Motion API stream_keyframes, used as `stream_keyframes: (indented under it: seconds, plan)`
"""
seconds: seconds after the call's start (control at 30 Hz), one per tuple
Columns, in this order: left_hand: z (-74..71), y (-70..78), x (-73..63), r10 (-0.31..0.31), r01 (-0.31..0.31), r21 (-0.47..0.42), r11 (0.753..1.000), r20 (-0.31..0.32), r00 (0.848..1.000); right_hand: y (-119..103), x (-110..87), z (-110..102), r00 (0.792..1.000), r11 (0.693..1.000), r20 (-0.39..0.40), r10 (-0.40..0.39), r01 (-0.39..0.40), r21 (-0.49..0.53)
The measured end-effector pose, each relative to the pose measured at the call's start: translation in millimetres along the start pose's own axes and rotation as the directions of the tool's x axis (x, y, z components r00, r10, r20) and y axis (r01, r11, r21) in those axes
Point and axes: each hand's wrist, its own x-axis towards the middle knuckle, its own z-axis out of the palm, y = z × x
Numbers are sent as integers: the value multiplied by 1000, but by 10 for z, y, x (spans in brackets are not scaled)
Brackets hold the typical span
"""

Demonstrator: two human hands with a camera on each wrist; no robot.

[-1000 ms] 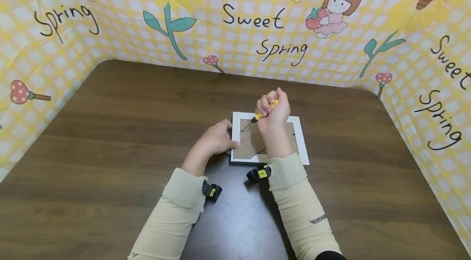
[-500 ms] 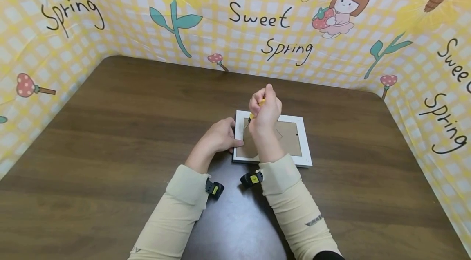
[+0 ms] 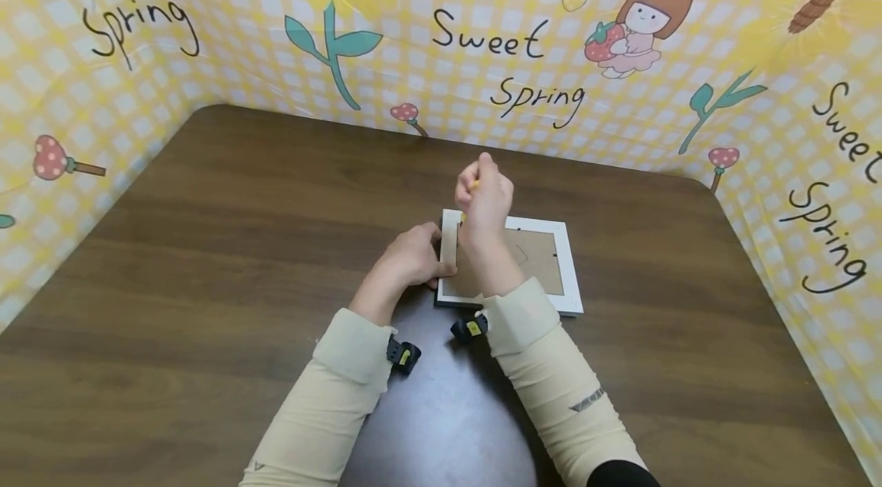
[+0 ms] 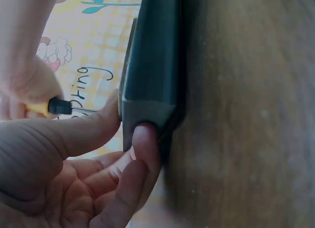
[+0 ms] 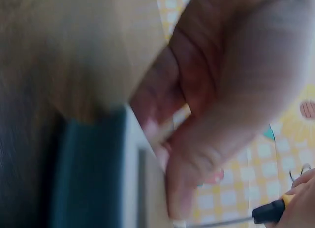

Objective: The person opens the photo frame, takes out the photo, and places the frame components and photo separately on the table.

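A white-bordered picture frame (image 3: 568, 266) lies back side up on the table, its brown backing board (image 3: 540, 265) showing. My left hand (image 3: 409, 259) grips its left edge, thumb on the upper face and fingers at the side and underneath, as the left wrist view shows. Over the frame's left part, my right hand (image 3: 486, 204) holds a screwdriver (image 4: 59, 106) in a fist. It has a yellow handle, a black collar and a thin metal shaft. The shaft points towards the frame near my left thumb; its tip is hidden. Small dark tabs line the board's edges.
The brown wooden table (image 3: 241, 242) extends around the frame on all sides. A yellow checked cloth (image 3: 241, 27) with printed flowers and lettering rises along its back and sides. Each wrist carries a small black camera (image 3: 404, 355).
My right hand has moved left and tilted over the frame's left side, covering more of the screwdriver. My left hand keeps its grip on the frame. The view has shifted slightly.
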Motion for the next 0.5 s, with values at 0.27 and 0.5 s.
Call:
stream_keyframes:
  seconds: [0.27,0.5]
  plan:
    - [37,39,0,-90,90,19,996,-9,996,-126,221,-382,959,945,-147,241,-198,259]
    - [43,41,-11,-71,71,7,997,1,997,-330,326,-716,931,920,-178,318,-258,295]
